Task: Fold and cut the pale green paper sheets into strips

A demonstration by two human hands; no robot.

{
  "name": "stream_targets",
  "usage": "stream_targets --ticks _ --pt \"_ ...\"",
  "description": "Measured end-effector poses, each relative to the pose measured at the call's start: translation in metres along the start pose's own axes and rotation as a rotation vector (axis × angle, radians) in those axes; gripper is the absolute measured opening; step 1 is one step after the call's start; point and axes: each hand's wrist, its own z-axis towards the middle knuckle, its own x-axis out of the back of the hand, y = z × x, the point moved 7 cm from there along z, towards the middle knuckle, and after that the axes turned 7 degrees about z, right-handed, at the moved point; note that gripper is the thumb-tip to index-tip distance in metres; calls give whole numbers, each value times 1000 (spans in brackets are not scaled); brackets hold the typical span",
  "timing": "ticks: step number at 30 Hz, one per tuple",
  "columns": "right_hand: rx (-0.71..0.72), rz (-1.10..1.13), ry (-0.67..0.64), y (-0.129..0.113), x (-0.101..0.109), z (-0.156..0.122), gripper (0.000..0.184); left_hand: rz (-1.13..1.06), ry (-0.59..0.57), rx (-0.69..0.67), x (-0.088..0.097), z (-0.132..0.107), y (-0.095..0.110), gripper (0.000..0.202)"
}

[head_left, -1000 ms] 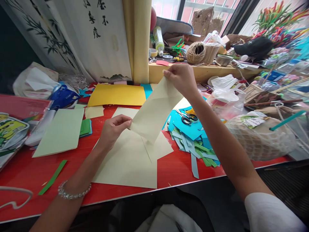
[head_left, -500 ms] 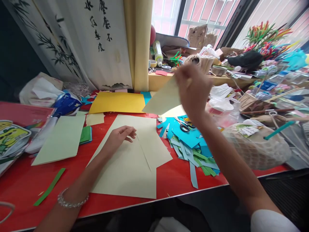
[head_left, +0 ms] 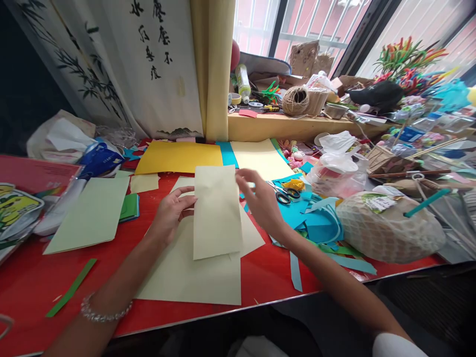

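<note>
left hand (head_left: 170, 213) pinches pale paper (head_left: 216, 218), right hand (head_left: 263, 201) unclenched beside it, while a net bag (head_left: 388, 235) holds something bulky (head_left: 400, 202).

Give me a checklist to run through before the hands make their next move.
1. Left hand has the small pale sheet: ok, held at its left edge.
2. Right hand grips the opposite edge: cannot tell; it is right by the upper right corner.
3. Scissors clear of both hands: ok, lying by the blue paper on the right.
4. Large pale sheet fully in view: not ok; the small pale sheet hides part of it.
5. Small pale sheet free of creases: cannot tell.
</note>
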Motion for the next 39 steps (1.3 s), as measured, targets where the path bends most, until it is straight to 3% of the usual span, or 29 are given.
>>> stream_targets --ticks 2,4,6,8,11,14,18,27,39 --pt "-247 269 -44 28 2 13 41 -20 5 2 0 -1 2 36" --pt "-433 519 -202 47 -13 13 43 -20 -31 40 -4 -3 2 34" --pt "-529 670 -299 57 -25 7 37 1 -113 87 -11 -6 0 32" --pt "-562 727 -296 61 -30 2 32 27 -192 114 -18 -9 -1 28" --pt "-583 730 -276 62 -30 -4 39 74 -165 134 -17 -11 -3 23" --pt "-621 693 -363 60 -36 -9 45 134 -107 146 -12 -10 -5 27" --pt "-597 645 -352 57 -39 -10 31 223 -141 125 -14 -9 -6 32" --pt "-455 550 -323 59 -37 -9 19 256 85 -88 -4 -9 4 23" --pt "-424 608 -235 58 -34 -13 28 288 11 -93 -16 -12 1 23"
